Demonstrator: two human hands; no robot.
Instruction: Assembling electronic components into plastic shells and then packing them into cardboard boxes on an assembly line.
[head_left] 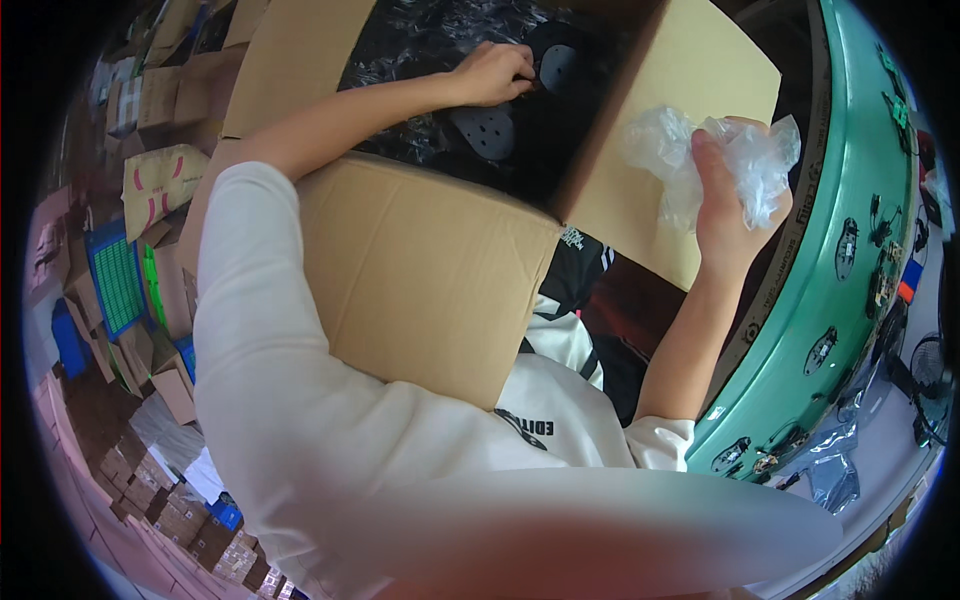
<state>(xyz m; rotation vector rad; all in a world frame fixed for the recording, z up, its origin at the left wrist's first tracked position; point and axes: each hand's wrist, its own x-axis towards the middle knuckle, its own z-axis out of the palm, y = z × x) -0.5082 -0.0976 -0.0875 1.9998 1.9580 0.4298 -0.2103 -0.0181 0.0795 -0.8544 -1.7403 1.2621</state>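
Observation:
My left hand (492,76) reaches into an open cardboard box (430,270), its fingers curled together beside a black part with a grey rounded plate (563,70). Whatever those fingers pinch, if anything, is hidden. Just below the hand lies a second grey plate with small holes (484,132), among dark, shiny plastic wrapping (405,55). At the box's right flap, my right hand (735,205) is closed around a crumpled clear plastic bag (765,165), which bunches out on both sides of the fingers.
A green worktable (800,340) curves along the right, with several small black mouse-shaped parts (822,350) on it. Clear bags (835,470) lie near its lower end. On the left stand cardboard boxes (160,95), a green basket (118,280) and stacked cartons (180,515).

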